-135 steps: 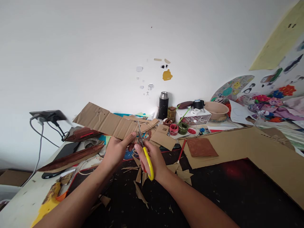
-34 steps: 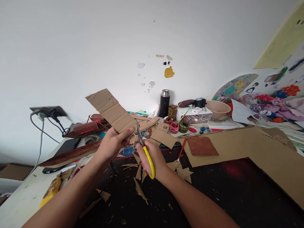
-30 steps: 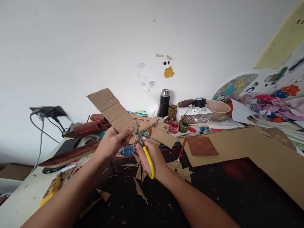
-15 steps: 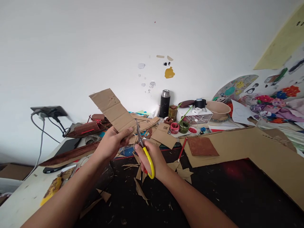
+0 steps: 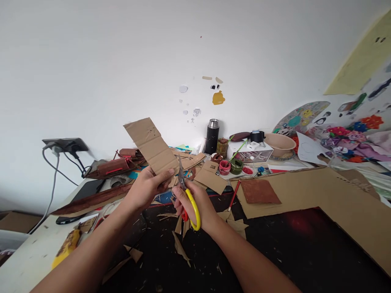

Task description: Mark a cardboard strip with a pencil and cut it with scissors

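Observation:
My left hand [image 5: 149,185] pinches the lower end of a creased brown cardboard strip [image 5: 152,146], which tilts up and to the left above the table. Scissors [image 5: 193,209] with yellow and red handles are gripped in my right hand [image 5: 198,203]. Their metal blades point upward, close to the strip's lower right edge; whether they touch it I cannot tell. Below my hands, cardboard scraps [image 5: 181,248] lie scattered on the dark table surface [image 5: 214,260].
A large cardboard sheet [image 5: 293,187] covers the right side, with a brown-painted square [image 5: 260,191] and a red pencil [image 5: 234,195] by it. Behind stand open paint jars [image 5: 225,167], a black thermos [image 5: 212,136] and a beige bowl [image 5: 280,142]. A power strip [image 5: 65,144] with cables sits left.
The cardboard strip and my left hand have shifted slightly right. The scissors' blades now stand a little apart from the strip's edge, and more of the red handle shows.

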### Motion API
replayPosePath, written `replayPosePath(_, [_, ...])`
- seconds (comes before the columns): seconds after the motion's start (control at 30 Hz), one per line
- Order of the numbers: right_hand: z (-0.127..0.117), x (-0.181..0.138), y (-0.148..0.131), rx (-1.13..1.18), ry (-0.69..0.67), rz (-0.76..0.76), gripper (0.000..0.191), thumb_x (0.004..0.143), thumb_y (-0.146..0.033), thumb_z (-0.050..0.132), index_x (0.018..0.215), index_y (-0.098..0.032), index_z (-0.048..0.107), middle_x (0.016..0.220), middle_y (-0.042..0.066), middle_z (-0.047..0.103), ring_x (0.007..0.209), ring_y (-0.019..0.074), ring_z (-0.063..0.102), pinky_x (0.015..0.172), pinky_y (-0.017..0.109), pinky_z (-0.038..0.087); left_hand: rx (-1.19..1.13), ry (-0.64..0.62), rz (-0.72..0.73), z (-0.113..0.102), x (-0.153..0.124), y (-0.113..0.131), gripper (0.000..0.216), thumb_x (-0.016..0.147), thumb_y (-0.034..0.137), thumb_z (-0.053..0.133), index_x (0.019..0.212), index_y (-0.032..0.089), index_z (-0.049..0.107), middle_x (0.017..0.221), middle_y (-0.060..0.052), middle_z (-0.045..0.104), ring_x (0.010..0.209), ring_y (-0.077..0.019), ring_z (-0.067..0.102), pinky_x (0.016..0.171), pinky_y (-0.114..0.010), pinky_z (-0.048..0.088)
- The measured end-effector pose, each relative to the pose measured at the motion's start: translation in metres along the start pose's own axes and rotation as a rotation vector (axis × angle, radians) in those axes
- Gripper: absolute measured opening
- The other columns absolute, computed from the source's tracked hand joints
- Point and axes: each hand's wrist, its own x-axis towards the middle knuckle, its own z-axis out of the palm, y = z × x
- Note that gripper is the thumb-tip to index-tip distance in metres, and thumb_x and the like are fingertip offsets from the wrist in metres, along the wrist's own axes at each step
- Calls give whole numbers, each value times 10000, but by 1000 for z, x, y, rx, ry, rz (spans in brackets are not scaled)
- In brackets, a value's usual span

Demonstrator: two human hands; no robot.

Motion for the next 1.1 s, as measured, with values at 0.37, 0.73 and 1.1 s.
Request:
replayPosePath(0.37, [0, -2, 1, -107, 83, -14, 429, 1014, -626, 616, 828, -257, 502, 521, -74, 525, 391, 132, 516, 430, 228, 381, -46, -11, -19, 8, -1, -9, 475, 728, 447, 903, 619, 189, 519, 527, 50, 453, 451, -66, 318, 442, -214, 222])
replayPosePath(0.73, [-1, -2, 4, -135, 48, -23, 371, 1060, -555, 557, 847, -258, 496, 502, -90, 499, 353, 122, 480, 436, 229, 354, -26, -12, -24, 2, 2, -3, 470, 705, 436, 908, 596, 191, 521, 495, 52, 435, 435, -67, 311, 439, -223, 205])
replayPosePath(1.1, [-1, -2, 1, -119, 47, 12, 343, 1060, -499, 583, 844, -253, 481, 494, -99, 478, 350, 113, 466, 425, 221, 338, -7, -6, -24, 2, 3, -6, 472, 714, 442, 895, 606, 192, 509, 495, 60, 431, 431, -60, 309, 437, -218, 212])
